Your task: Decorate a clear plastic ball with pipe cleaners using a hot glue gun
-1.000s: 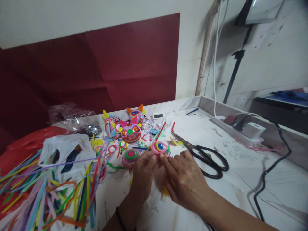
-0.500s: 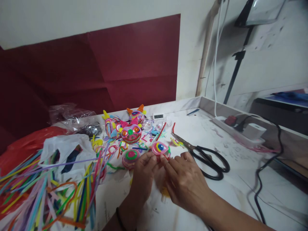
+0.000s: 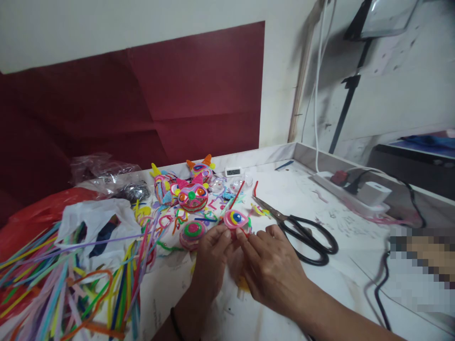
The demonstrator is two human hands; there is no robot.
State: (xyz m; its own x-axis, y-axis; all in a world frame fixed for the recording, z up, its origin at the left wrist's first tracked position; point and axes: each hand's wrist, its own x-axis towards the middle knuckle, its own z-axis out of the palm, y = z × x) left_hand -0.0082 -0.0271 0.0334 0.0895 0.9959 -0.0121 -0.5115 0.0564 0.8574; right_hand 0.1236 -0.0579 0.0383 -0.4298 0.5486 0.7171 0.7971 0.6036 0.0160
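Observation:
Between my hands is a small clear ball (image 3: 236, 219) decorated with pink, yellow and blue pipe cleaner rings like an eye. My left hand (image 3: 212, 255) pinches its lower left edge with thumb and finger. On the lower right side, my right hand (image 3: 272, 260) presses fingertips against the ball, near a bit of red pipe cleaner; the other fingers are curled. Just left of my left hand lies a pink round piece (image 3: 193, 233) with a green ring. Large black-handled scissors (image 3: 305, 232) lie partly open, right beside my right hand.
Several finished animal-face balls (image 3: 192, 196) stand at the back among pipe cleaner scraps. Loose pipe cleaners (image 3: 64, 289) and a white plastic bag (image 3: 76, 220) cover the left. A small digital timer (image 3: 233, 172) sits behind. At right are a power strip (image 3: 350, 192) and black cable (image 3: 379, 284).
Almost nothing differs. Both hands keep the same hold on the ball, and the whole view has shifted very slightly. A blurred, pixelated patch now covers the right edge.

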